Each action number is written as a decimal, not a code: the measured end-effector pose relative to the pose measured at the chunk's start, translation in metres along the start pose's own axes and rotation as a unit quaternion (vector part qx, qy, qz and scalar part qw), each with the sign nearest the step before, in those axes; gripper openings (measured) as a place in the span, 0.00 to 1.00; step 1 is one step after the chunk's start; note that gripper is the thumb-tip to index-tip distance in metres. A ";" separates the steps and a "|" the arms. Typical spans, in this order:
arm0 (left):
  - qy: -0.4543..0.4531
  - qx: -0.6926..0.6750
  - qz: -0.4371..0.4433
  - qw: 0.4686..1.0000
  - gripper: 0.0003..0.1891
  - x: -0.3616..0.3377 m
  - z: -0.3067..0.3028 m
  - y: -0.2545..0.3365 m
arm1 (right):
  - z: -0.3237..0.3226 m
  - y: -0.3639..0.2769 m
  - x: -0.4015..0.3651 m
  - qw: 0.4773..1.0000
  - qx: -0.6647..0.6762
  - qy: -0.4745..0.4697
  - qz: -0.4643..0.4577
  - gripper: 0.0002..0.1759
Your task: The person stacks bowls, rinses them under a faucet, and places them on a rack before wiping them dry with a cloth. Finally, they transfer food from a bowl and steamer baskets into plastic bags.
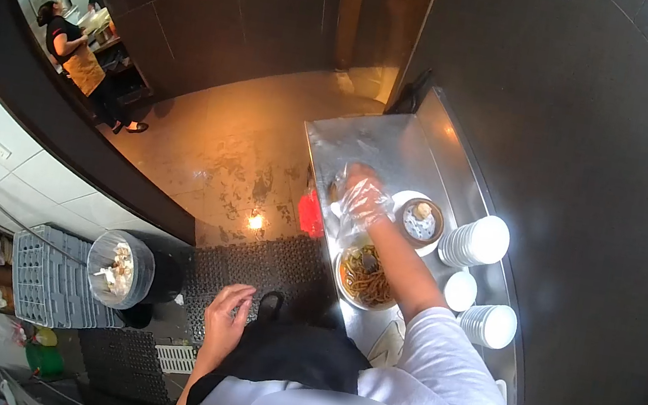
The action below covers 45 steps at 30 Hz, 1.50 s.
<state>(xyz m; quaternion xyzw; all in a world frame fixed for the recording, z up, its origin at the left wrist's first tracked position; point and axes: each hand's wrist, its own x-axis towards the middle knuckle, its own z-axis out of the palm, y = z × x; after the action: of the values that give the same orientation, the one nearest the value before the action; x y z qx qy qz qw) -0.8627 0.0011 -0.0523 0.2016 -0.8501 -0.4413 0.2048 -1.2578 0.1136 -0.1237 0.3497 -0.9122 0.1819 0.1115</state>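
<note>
My right hand [364, 195] reaches out over the steel counter [396, 142] in a loose, clear plastic glove. Its fingers are blurred and partly hidden, and I cannot tell what they hold. Just below it sits a white bowl of dark noodle-like food [367, 278] with reddish sauce along one side. Right of the hand, a round brown steamer [422, 221] with a pale dumpling-like piece on a white liner rests on a white plate [410, 196]. My left hand [227, 318] is bare and hangs over the floor mat, fingers loosely bent, nothing in it.
Stacks of white bowls [490, 241] line the counter's right side. Something red [310, 213] hangs at its left edge. A lined bin [121, 269] with scraps stands beside grey racks [65, 281]. Beyond the doorway is a person [78, 57] in an apron.
</note>
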 end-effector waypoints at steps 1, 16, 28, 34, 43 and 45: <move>-0.004 0.006 0.005 1.000 0.10 -0.002 0.002 0.000 | 0.011 0.008 0.004 0.998 -0.040 -0.048 -0.009 0.16; -0.024 -0.013 -0.010 1.000 0.10 0.012 0.007 -0.015 | -0.027 0.080 0.005 0.975 0.215 0.023 -0.044 0.18; -0.101 -0.029 0.008 0.994 0.11 0.041 0.028 -0.027 | -0.087 0.082 -0.087 0.868 0.454 0.152 0.130 0.19; -0.149 -0.012 0.034 0.988 0.11 0.054 0.036 -0.024 | -0.089 0.075 -0.084 0.892 0.072 0.218 0.390 0.24; -0.148 -0.006 0.045 0.988 0.11 0.064 0.035 -0.037 | 0.007 0.116 -0.103 0.927 -0.065 0.176 0.325 0.28; -0.151 -0.011 0.042 0.988 0.11 0.063 0.034 -0.043 | 0.030 0.138 -0.097 0.926 -0.075 0.130 0.347 0.30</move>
<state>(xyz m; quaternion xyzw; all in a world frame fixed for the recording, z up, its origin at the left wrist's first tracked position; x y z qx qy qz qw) -0.9266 -0.0320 -0.0952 0.0942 -0.8741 -0.4670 0.0943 -1.2828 0.2547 -0.2182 -0.0249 -0.9651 0.1840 0.1849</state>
